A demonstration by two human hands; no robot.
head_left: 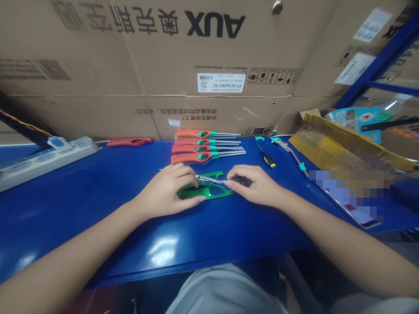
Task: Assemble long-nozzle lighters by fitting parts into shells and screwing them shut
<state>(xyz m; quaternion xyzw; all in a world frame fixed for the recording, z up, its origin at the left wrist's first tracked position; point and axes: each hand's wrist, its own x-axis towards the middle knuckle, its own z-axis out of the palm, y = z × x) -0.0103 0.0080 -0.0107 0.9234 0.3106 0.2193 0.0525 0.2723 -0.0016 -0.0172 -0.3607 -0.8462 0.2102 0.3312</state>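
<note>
Two green lighter casing halves point(214, 192) lie on the blue table point(131, 235). My left hand point(168, 187) is curled over their left ends, thumb along the near edge. A thin pair of white wires point(211, 179) stretches above the casings from my left fingers to my right hand point(255, 185). Thumb and fingertips of my right hand pinch the wires' right end. Behind my hands, several assembled orange lighters point(193, 158) with metal tubes lie stacked side by side. What sits under my left palm is hidden.
A red casing half point(129, 142) and a white power strip point(49, 159) lie at left. To the right are a black-and-yellow screwdriver point(267, 158), a metal lighter tube with teal pieces point(294, 156), a phone point(353, 205) and yellow packaging point(343, 146). Large cardboard boxes point(98, 65) stand behind.
</note>
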